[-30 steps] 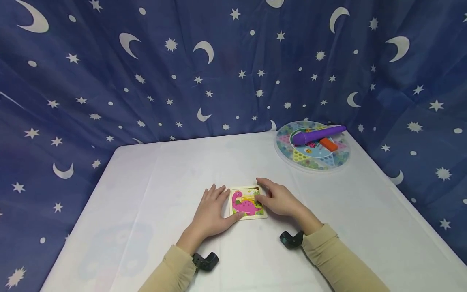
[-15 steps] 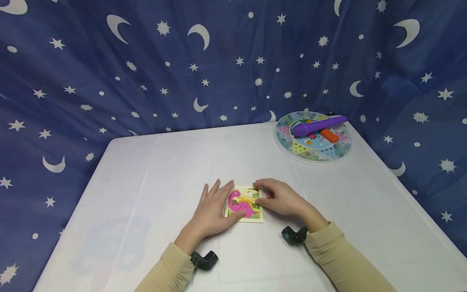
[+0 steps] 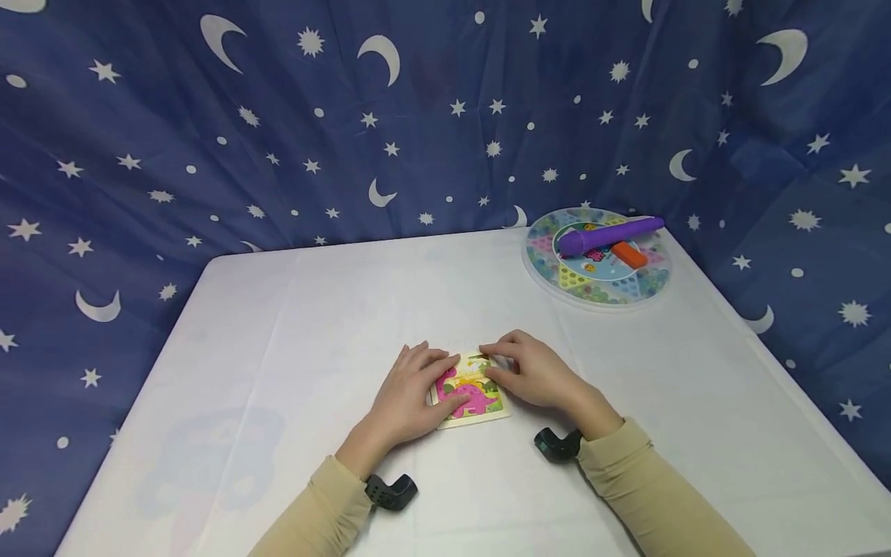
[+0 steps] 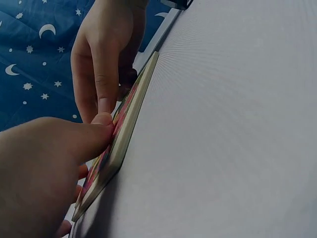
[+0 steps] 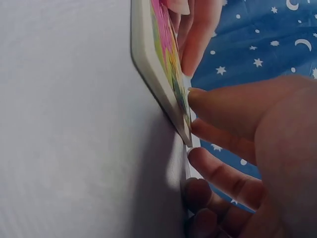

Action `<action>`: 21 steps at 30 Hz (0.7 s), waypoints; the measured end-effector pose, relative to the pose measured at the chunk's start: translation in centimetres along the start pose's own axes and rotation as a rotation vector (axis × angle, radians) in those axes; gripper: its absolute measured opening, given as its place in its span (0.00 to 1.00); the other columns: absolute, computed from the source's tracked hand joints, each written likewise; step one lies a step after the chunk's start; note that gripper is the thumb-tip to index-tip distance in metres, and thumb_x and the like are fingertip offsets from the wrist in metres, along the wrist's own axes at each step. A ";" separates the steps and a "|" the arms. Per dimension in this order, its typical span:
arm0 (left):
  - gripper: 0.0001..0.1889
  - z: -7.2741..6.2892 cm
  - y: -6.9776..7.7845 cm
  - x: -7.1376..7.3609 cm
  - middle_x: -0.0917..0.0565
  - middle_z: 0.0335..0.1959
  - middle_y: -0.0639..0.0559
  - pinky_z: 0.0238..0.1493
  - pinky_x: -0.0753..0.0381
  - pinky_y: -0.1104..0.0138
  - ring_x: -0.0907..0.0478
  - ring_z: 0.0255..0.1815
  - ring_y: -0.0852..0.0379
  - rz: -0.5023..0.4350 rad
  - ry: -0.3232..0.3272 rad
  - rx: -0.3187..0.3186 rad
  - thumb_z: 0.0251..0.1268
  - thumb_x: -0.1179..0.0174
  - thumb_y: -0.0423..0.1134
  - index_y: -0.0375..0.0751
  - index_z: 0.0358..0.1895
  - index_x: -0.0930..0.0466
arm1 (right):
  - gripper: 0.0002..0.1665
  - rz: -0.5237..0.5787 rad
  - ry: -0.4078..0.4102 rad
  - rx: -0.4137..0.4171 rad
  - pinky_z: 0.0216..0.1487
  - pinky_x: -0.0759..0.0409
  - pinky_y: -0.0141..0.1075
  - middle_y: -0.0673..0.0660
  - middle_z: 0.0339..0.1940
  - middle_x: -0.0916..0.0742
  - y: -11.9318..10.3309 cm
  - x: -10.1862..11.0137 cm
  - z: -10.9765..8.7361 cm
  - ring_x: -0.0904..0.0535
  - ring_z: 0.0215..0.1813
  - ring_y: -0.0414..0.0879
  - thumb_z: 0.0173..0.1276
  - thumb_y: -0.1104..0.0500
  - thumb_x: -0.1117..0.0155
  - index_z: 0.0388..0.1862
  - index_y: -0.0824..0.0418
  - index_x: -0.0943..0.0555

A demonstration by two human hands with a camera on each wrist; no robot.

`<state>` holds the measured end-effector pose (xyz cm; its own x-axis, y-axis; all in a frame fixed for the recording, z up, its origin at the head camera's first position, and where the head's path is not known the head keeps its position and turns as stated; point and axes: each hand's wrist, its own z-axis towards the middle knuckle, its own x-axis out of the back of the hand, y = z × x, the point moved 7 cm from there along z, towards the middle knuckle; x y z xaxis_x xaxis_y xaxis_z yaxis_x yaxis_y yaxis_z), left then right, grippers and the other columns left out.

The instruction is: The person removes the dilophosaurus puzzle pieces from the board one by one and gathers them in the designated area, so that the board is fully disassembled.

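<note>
A small square dinosaur puzzle (image 3: 480,397) in a pale wooden frame is between my two hands, low over the white table. Its picture shows a pink dinosaur with yellow and green around it. My left hand (image 3: 409,394) holds the left side, thumb on the picture and fingers over the far left corner, hiding the dinosaur's head. At the far right corner, my right hand (image 3: 537,371) grips the edge between thumb and bent forefinger. In the left wrist view the pale frame edge (image 4: 130,126) is seen side-on, with my left thumb (image 4: 89,139) against the face.
A round game board (image 3: 599,294) with a patterned rim lies at the back right. On it rest a purple toy microphone (image 3: 609,237) and an orange block (image 3: 629,255). A blue curtain (image 3: 292,131) with moons and stars hangs behind the table (image 3: 334,309).
The puzzle has turned slightly, its right side now farther away. My left fingers have moved in from the left edge over its far corner. The head view has tilted down.
</note>
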<state>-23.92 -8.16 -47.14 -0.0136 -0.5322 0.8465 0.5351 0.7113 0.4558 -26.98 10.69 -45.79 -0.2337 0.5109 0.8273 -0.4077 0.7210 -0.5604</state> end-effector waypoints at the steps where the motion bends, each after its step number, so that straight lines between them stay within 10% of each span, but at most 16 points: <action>1: 0.32 0.0 0.0 0.0 0.21 0.62 0.49 0.80 0.51 0.43 0.37 0.75 0.38 -0.008 -0.003 -0.003 0.64 0.33 0.59 0.47 0.68 0.21 | 0.26 0.000 -0.001 -0.002 0.35 0.24 0.36 0.54 0.52 0.18 0.0 0.0 0.0 0.27 0.37 0.44 0.71 0.48 0.29 0.65 0.53 0.17; 21: 0.30 -0.1 0.1 -0.4 0.25 0.69 0.49 0.81 0.57 0.43 0.42 0.78 0.38 0.012 -0.050 0.014 0.69 0.39 0.63 0.56 0.70 0.22 | 0.14 0.055 0.033 0.007 0.32 0.24 0.36 0.49 0.42 0.17 0.3 0.3 0.2 0.27 0.34 0.43 0.70 0.53 0.28 0.53 0.54 0.11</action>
<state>-23.78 -7.85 -47.48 -0.0497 -0.4999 0.8646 0.5236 0.7242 0.4488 -27.39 10.96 -45.66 -0.2270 0.5643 0.7937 -0.4010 0.6885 -0.6042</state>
